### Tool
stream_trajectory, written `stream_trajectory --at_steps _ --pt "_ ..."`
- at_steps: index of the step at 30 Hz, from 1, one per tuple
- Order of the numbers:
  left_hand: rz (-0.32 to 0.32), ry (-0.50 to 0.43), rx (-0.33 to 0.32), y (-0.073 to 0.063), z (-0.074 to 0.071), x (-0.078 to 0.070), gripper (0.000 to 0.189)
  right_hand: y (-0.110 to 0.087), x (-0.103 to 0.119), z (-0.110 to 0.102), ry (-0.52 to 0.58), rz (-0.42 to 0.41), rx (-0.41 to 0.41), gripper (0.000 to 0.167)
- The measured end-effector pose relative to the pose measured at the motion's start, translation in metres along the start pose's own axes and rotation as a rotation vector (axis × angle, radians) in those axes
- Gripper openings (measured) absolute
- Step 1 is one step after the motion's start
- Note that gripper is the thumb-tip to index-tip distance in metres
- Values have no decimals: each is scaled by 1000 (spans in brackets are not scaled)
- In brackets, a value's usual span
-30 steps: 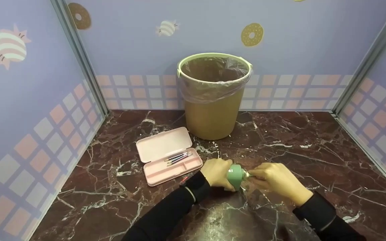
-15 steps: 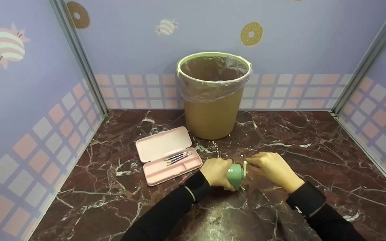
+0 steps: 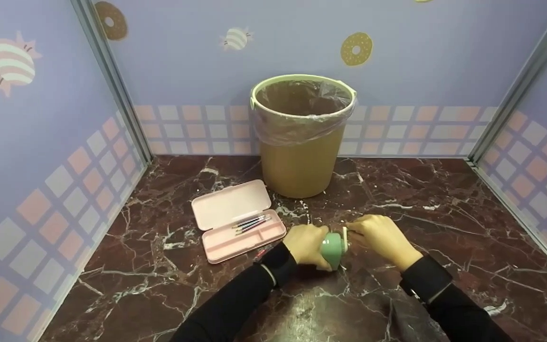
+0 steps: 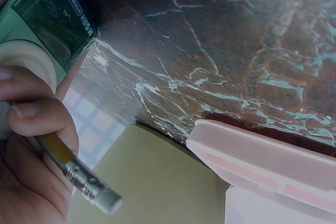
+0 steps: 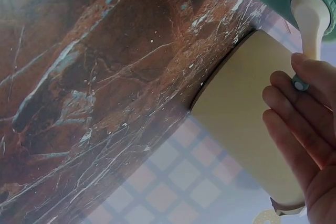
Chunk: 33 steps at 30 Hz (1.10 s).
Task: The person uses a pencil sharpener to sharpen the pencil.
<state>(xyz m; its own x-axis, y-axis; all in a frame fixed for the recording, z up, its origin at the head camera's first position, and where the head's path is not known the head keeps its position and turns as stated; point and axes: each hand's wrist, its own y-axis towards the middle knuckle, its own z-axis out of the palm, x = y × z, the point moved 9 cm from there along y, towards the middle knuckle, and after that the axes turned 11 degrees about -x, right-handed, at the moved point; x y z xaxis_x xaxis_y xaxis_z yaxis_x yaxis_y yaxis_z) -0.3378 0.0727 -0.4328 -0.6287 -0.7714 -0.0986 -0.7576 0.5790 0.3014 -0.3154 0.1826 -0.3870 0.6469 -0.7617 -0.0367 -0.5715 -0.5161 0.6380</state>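
Fingers (image 5: 289, 142) of the right hand (image 3: 375, 237) close in a narrow pinch at the end of a cream plastic crank (image 3: 344, 239), its small green knob (image 5: 300, 84) showing between them, while the left hand (image 3: 306, 244) clasps the rounded green plastic pencil sharpener (image 3: 331, 252) on the dark red marbled bench (image 3: 444, 213). A yellow-brown pencil (image 4: 56, 150) with a silver ferrule and pale eraser juts from the left hand's curled grip beside the sharpener (its other end is hidden by that hand).

The crank tells the change: a second ago the right hand sat lower and covered most of it; now the hand is higher beside the sharpener and the crank stands upright. The sharpener has kept its place, which suggests a turn of the crank is in progress with the body held steady. How sharp the pencil is cannot be told.

Left of the sharpener lies an open pink plastic pencil case (image 3: 231, 204), several slender dark-striped pencils (image 3: 252, 224) in its far compartment. Behind the sharpener, slightly left, stands a tan plastic bin (image 3: 299, 171) with a clear liner (image 3: 297, 135).
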Motion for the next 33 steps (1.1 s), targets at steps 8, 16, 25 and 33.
stream_trajectory --at_steps 8,16,25,33 --pt "12 0 -29 -1 0 -1 65 -4 0 17 -18 2 54 6" --pt "14 -1 -43 -1 0 0 65 -19 2 35 -31 -14 111 16" --pt "1 -6 -32 -2 -1 0 65 -35 12 37 26 -13 121 24" --pt "-16 -4 -18 -2 -2 1 66 -47 24 32 67 -47 149 8"
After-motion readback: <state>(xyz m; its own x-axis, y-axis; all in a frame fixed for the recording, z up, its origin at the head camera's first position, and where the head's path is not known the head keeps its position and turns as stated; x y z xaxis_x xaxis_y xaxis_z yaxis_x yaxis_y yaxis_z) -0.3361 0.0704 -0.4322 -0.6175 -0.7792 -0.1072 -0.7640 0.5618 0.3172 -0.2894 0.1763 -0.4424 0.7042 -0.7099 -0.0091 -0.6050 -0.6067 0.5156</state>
